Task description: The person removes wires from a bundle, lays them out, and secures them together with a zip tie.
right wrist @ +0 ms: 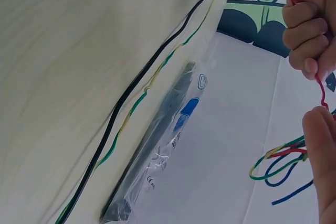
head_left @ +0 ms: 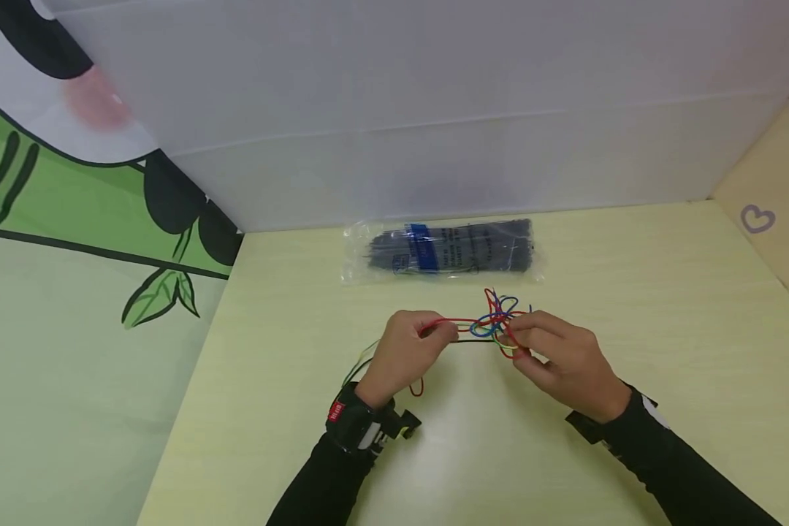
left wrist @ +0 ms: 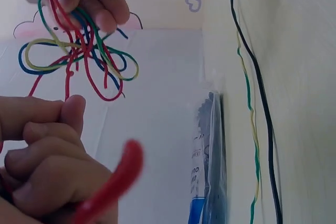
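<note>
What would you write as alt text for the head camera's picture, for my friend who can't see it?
A person's left hand pinches a red strand while the right hand holds a looped tangle of red, blue and yellow-green strands, above a pale tabletop. Farther back lies a clear plastic packet of thin dark strips.

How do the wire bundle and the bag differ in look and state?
The bundle mixes red, blue, green and yellow; the bag looks mostly grey. The bundle is looped; the bag is long and straight. The right hand holds the bundle, while the bag lies on the table. Both show some blue.
</note>
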Available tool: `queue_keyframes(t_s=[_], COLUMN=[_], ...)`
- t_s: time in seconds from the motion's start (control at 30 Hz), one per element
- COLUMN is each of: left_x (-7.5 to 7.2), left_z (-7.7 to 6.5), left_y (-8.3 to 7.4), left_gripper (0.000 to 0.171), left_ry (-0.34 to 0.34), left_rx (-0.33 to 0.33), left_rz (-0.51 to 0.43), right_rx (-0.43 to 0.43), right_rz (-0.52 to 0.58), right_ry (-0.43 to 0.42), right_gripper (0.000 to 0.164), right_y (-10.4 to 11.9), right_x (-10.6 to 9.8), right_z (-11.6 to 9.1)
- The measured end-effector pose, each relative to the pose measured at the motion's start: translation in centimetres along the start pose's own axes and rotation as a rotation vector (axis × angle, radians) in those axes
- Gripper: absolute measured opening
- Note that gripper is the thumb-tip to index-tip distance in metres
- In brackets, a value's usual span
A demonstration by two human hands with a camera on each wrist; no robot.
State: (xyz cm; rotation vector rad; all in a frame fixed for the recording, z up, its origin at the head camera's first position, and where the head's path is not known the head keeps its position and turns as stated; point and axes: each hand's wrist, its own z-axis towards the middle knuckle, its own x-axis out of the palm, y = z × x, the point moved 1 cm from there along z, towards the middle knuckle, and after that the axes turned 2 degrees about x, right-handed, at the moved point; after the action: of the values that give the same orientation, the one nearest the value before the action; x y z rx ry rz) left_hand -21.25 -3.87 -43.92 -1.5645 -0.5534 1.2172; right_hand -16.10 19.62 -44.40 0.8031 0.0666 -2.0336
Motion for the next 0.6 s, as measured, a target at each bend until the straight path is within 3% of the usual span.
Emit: queue_keyframes(t_s=[0.13,0.3,0.43,0.5,0.6], left_x=[-0.6,0.2,0.7,0.8,0.9], left_z=[0.0,-0.5,-0.7,-0.6,-0.6], left_y=[0.4,-0.4,-1.2,-1.3,-1.6], left_gripper=[0.018,0.014,0.027,0.027,0.028], left_ry=[-0.001,-0.015,-0.055,-0.099,-0.166], left_rx=[-0.019,0.013,0.091,0.139,0.161], left_rz=[-0.044,0.063,0.176,0.233,0.256], right_rx=[0.042,0.117,0.197,0.204,0.156], right_rz=[0.152,0.211,0.114,0.036,-0.078], right_ry=[0.032,0.158,0.267,0.257,0.172], right_gripper=[0.018,0.010,0.027,0.025,0.029], right_y=[-0.1,-0.3,0.0,0.4,1.0], right_x=[-0.2,0.2,0.5,0.6,1.0], right_z=[-0.1,0.1,0.2,0.3,1.0])
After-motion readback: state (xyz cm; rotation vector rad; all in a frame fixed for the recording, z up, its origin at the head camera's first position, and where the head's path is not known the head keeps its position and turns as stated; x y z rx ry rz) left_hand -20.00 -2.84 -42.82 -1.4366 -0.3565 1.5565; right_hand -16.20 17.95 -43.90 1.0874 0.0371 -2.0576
